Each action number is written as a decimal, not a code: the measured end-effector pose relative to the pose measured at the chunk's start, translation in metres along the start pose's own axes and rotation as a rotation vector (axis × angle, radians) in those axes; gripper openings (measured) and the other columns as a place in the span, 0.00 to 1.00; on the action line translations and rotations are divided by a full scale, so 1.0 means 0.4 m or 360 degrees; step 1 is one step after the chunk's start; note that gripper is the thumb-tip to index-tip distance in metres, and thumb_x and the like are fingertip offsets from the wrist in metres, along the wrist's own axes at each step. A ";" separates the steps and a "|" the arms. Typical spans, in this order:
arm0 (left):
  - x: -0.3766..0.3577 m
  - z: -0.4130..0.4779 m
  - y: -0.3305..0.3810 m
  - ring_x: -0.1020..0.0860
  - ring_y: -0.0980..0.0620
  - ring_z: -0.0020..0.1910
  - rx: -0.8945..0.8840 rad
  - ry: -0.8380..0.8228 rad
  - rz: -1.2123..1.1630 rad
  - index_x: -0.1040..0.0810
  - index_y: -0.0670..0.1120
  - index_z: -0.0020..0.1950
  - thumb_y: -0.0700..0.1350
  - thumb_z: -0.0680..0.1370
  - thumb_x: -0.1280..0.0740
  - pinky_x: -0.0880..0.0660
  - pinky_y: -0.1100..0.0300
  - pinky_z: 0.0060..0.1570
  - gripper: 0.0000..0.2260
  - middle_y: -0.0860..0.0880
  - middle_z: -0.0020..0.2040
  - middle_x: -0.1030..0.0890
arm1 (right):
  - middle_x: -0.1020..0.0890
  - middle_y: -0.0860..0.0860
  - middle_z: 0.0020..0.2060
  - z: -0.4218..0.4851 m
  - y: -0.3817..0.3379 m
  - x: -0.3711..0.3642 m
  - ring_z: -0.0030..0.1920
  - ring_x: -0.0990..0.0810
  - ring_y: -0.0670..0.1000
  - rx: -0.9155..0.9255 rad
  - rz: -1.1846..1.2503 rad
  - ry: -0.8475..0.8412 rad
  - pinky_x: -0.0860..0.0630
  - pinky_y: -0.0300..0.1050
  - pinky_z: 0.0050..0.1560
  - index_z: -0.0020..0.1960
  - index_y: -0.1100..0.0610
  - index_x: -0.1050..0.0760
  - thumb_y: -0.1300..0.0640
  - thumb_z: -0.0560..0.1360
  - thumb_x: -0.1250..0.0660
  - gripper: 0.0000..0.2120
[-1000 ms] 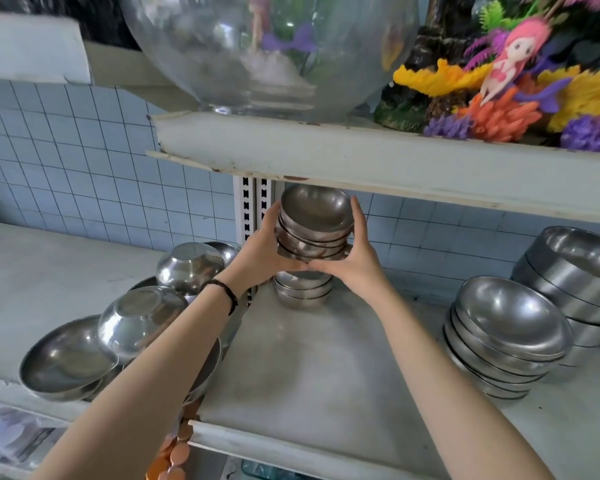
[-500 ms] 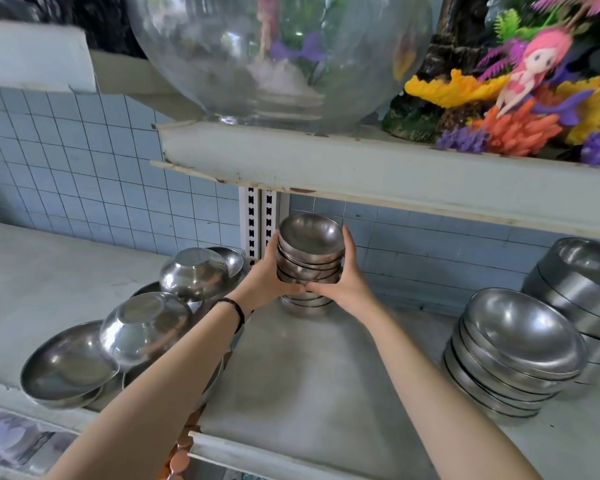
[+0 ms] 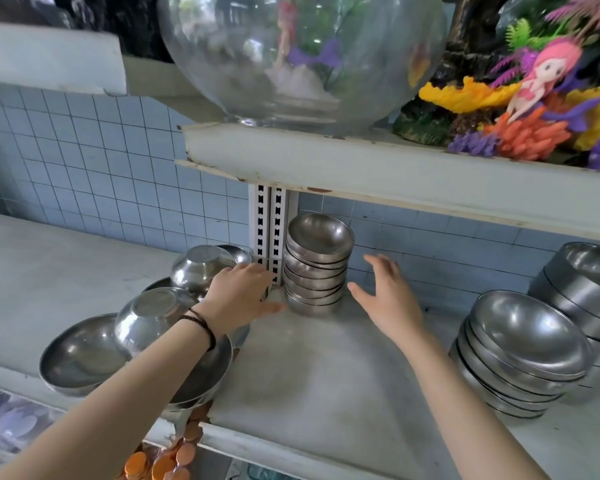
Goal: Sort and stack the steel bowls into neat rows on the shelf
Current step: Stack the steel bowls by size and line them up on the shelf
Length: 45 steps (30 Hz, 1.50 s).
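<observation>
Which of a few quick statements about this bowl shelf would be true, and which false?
1. The small stack of bowls stands on the shelf beside the slotted post. True.
2. Both hands grip that stack. False: the left hand and right hand are open on either side of it, holding nothing.
3. A glass fishbowl sits on the upper shelf. True.
4. The bowls at the left are all upright. False: in that loose pile of bowls, two lie upside down.
5. No bowls stand at the right. False: larger stacks stand there.
</observation>
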<state>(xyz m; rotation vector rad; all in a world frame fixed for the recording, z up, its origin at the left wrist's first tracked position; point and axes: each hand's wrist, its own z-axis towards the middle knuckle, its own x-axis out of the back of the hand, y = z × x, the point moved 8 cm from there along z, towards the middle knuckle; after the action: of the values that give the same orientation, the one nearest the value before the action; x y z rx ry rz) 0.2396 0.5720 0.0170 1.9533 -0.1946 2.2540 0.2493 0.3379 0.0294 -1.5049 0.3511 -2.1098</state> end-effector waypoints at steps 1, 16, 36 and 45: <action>0.008 -0.021 0.002 0.28 0.51 0.63 -0.0052 0.0010 0.0097 0.28 0.51 0.65 0.67 0.73 0.40 0.30 0.55 0.56 0.27 0.53 0.64 0.26 | 0.35 0.50 0.73 -0.014 -0.006 0.005 0.71 0.32 0.54 0.0032 -0.0235 -0.0035 0.28 0.49 0.59 0.73 0.53 0.34 0.45 0.78 0.35 0.26; 0.132 -0.337 -0.048 0.25 0.51 0.61 -0.0356 0.0323 0.0180 0.20 0.53 0.57 0.72 0.70 0.53 0.29 0.54 0.60 0.33 0.54 0.58 0.19 | 0.26 0.47 0.67 -0.271 -0.245 -0.039 0.65 0.27 0.52 0.0184 -0.0844 -0.0400 0.28 0.48 0.60 0.72 0.47 0.33 0.32 0.75 0.40 0.31; 0.142 -0.650 -0.298 0.23 0.53 0.60 0.0044 0.0476 -0.0182 0.27 0.54 0.67 0.72 0.72 0.47 0.24 0.55 0.54 0.32 0.55 0.64 0.23 | 0.31 0.43 0.72 -0.481 -0.578 -0.159 0.68 0.29 0.45 0.0297 -0.0029 -0.0300 0.29 0.40 0.57 0.78 0.45 0.44 0.35 0.76 0.39 0.34; 0.087 -0.591 -0.347 0.33 0.53 0.70 0.0178 0.0429 -0.0531 0.41 0.55 0.76 0.73 0.71 0.51 0.29 0.53 0.64 0.37 0.55 0.73 0.34 | 0.34 0.43 0.74 -0.423 -0.612 -0.222 0.71 0.33 0.45 0.0276 0.0255 -0.0229 0.29 0.44 0.66 0.78 0.46 0.45 0.36 0.75 0.37 0.36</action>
<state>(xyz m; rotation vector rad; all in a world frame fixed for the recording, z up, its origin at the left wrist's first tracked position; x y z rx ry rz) 0.0329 0.7555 0.0175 1.5621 0.2740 2.3040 0.0495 0.5754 0.0199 -1.4660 0.2219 -1.8466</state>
